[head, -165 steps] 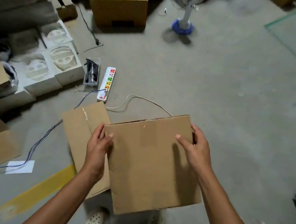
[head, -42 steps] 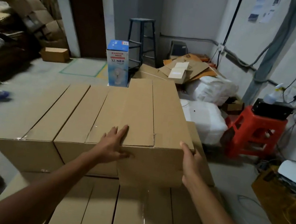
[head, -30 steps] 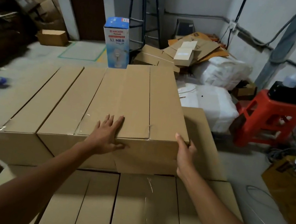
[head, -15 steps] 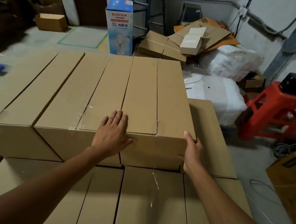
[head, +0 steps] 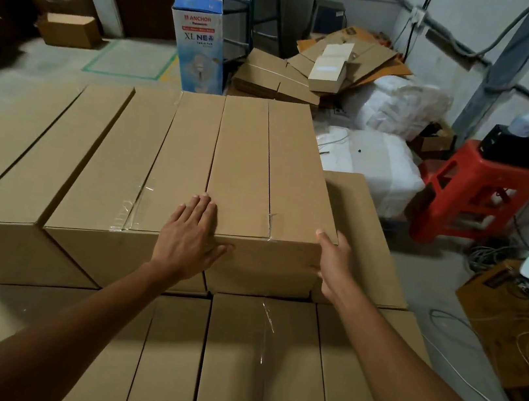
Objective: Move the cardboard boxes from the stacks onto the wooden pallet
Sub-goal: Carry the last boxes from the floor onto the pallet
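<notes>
Cardboard box [head: 261, 165], right-end one of the upper tier, is being squeezed between two hands, not lifted yet by the look of it. It is sitting on the lower tier of boxes [head: 231, 367], tight against the neighbouring box [head: 158, 167]. The wooden pallet is not being shown in this view.

Left hand [head: 190, 237] is being pressed flat on the lid near the front edge, fingers straight, thumb dropped over the front face: open, nothing gripped. Right hand [head: 333, 262] is being laid along the right side wall at the front corner, thumb on the top edge; the fingers seem extended, so it is being read as open too.

Risks as judged from here:
- the box is being held by friction only, with no fingers under the base; smooth card and a long box mean a slip or a nose-down tip is being invited once it clears the tier
- both hands are being kept at the near end, so the far end is being left unsupported
- the neighbouring box is being touched along the full side and could be dragged along
- red stool [head: 470, 193] and floor cables [head: 488, 254] are being left close on the right: trip or snag hazard when turning
</notes>
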